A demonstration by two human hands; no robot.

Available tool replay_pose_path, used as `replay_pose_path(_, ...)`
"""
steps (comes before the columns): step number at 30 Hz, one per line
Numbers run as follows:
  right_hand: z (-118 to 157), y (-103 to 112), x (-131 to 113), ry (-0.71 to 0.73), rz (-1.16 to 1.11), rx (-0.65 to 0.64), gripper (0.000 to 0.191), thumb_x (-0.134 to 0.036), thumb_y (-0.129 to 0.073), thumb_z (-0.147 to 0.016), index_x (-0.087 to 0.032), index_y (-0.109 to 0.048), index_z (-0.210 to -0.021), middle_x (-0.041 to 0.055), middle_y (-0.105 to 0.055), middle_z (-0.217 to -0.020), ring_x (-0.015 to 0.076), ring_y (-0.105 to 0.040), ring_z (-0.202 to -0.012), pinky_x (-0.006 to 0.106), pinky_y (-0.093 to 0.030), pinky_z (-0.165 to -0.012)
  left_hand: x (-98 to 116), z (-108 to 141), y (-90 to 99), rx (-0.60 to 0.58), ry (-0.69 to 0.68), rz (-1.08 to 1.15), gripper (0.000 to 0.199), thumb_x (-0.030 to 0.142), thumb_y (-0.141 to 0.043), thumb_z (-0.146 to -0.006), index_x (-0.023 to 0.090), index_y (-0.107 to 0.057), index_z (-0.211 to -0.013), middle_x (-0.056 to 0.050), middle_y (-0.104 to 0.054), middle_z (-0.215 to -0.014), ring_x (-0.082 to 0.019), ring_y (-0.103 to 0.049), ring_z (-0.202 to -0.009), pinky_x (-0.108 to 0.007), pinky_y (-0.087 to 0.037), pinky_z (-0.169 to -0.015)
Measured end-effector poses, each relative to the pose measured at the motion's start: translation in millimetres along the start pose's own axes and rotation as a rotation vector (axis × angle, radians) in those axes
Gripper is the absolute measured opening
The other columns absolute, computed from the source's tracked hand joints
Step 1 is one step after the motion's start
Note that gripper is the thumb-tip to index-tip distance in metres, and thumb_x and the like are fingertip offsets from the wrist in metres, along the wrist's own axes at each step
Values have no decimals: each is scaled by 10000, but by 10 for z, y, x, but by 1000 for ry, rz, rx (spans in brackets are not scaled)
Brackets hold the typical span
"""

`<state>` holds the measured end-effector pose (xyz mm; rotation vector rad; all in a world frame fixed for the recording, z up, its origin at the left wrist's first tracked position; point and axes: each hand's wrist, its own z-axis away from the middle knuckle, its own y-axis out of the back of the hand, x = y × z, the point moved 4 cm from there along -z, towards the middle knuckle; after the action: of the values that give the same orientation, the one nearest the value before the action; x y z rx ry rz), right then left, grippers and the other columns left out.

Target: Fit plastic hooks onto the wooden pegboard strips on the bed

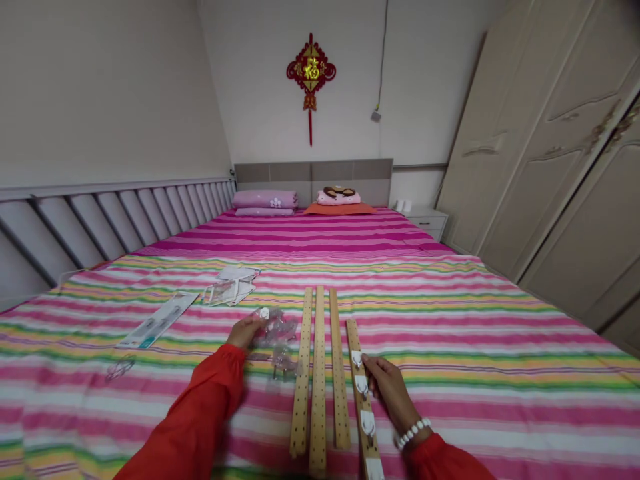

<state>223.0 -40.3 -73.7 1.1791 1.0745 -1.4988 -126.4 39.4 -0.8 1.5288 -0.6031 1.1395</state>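
Note:
Four long wooden strips with rows of holes lie on the striped bedsheet. White hooks (367, 423) sit along the rightmost strip (352, 333). My right hand (387, 383), with a white bead bracelet, has its fingers closed at the top white hook (357, 359) on that strip. To the left, my left hand (245, 331) pinches a small white hook (264, 313) in clear plastic, beside crumpled clear packets (283, 330). The other three strips, such as the middle one (319, 373), lie between my hands and are untouched.
A flat package (159, 320) and a thin loop of cord (121, 367) lie at the left. White packets (231, 288) are farther back. Pillows (265, 199) rest by the headboard (280, 175). A railing stands left; a wardrobe (540, 153) and nightstand (427, 220) stand right.

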Motion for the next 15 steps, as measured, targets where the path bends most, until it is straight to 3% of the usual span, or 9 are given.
replay_pose_path(6, 3, 14, -30, -5, -83, -21, 422, -560, -699, -625, -175, -549, -538, -64, -437, -342, 61, -322, -312, 213, -211, -357, 210, 595, -137, -312, 122, 661, 365, 346, -853, -513, 156, -663, -760, -53, -703, -816, -134, -647, -727, -184, -475, -585)
replay_pose_path(10, 38, 38, -95, 17, -143, 11, 394, -526, -727, -598, -161, -581, -570, -48, -486, -399, 54, -336, -328, 196, -209, -345, 368, 1016, -311, -467, 131, 742, 382, 384, -858, -532, 161, -636, -749, -58, -704, -964, -125, -652, -786, -188, -500, -643)
replay_pose_path(13, 136, 4, -226, 68, -143, 26, 344, -469, -750, -602, -147, -631, -630, -39, -528, -459, 50, -352, -353, 191, -220, -348, 436, 1252, -469, -506, 123, 765, 379, 394, -856, -535, 157, -632, -729, -29, -689, -874, -97, -626, -738, -161, -472, -618)
replay_pose_path(15, 232, -83, -358, 91, -141, -64, 333, -438, -769, -606, -140, -676, -720, -35, -551, -495, 53, -380, -372, 190, -255, -360, 467, 1382, -595, -549, 124, 785, 361, 392, -847, -555, 156, -640, -732, -10, -662, -792, -86, -605, -720, -148, -446, -600)
